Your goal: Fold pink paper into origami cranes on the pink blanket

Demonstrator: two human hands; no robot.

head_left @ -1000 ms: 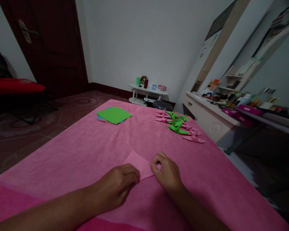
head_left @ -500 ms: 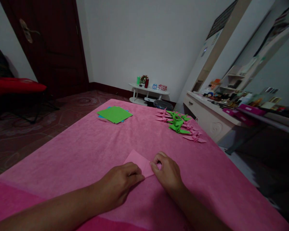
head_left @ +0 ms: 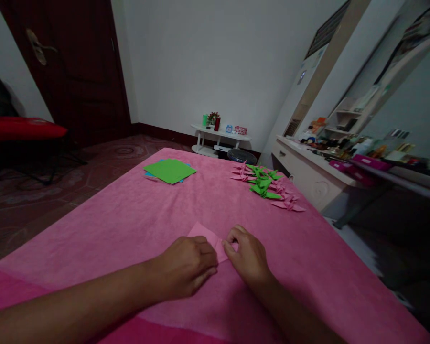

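Note:
A folded sheet of pink origami paper point(head_left: 220, 253) lies on the pink-covered surface in front of me, partly hidden by my fingers. My right hand point(head_left: 246, 253) pinches its right corner between thumb and forefinger. Over its left and near side rests my left hand point(head_left: 193, 263), with the fingers curled together and pressing the paper down; the fingertips are partly hidden. Farther back on the left is a stack of square papers point(head_left: 170, 170), green on top with blue beneath. Several folded paper cranes, green ones point(head_left: 262, 183) and pink ones point(head_left: 288, 204), stand grouped at the back right.
The pink cover point(head_left: 122, 215) spreads around my hands. To the right stands a white dresser point(head_left: 308, 172) crowded with bottles and boxes. A low white table point(head_left: 222, 133) with small items is against the far wall. A red chair point(head_left: 21, 130) is at the left.
My left hand has shifted slightly right and up over the paper, covering more of it. The right hand keeps its pinch at the corner, nearly still.

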